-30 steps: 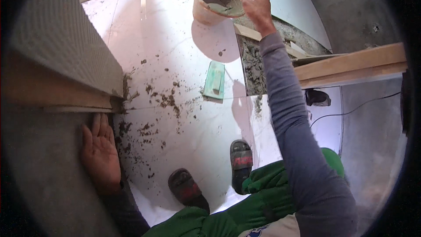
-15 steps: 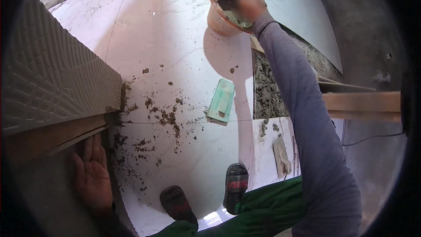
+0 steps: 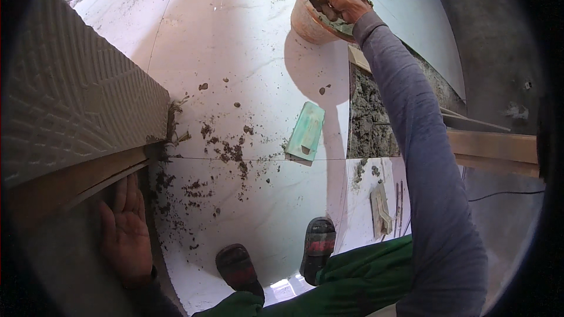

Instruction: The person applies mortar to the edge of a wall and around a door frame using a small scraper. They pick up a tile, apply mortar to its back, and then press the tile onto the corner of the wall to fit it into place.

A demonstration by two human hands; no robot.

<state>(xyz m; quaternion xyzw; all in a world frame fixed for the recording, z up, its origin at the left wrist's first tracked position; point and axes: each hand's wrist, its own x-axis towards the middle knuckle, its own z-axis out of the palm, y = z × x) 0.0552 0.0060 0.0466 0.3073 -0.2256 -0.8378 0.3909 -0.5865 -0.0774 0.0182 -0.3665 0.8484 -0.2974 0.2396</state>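
The right grip (image 3: 345,3) is at the mouth of the orange bucket (image 3: 308,26), partly inside its rim. Its fingers are curled, but I cannot tell what they pinch, because the hand hides it. From this grip toward the body, a little to its left, the green float (image 3: 306,132) lies on the white floor (image 3: 258,111). Also nearer the body, the sleeve (image 3: 405,111) partly covers a patch of rough grey mortar (image 3: 363,100). The left grip (image 3: 127,238) is spread flat, palm upward, its fingertips at the lower edge of a wooden board (image 3: 88,173). Beyond this grip stands a slab (image 3: 88,94) with combed grey surface. To its right, dark crumbs (image 3: 232,151) are scattered.
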